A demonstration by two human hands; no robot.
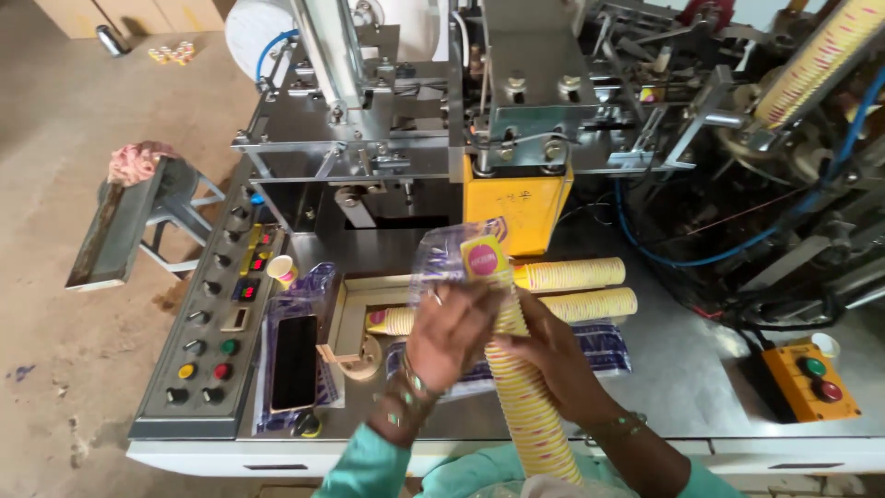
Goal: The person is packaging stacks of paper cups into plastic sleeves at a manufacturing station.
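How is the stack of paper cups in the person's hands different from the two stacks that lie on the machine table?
The held stack points away from the person, top end up; the two lying stacks lie flat, crosswise, on the steel table.
The held stack has a clear plastic bag over its top end; the lying stacks look bare.
The left hand and right hand grip the held stack; nobody touches the lying ones.
All are yellow cups with pink marks.
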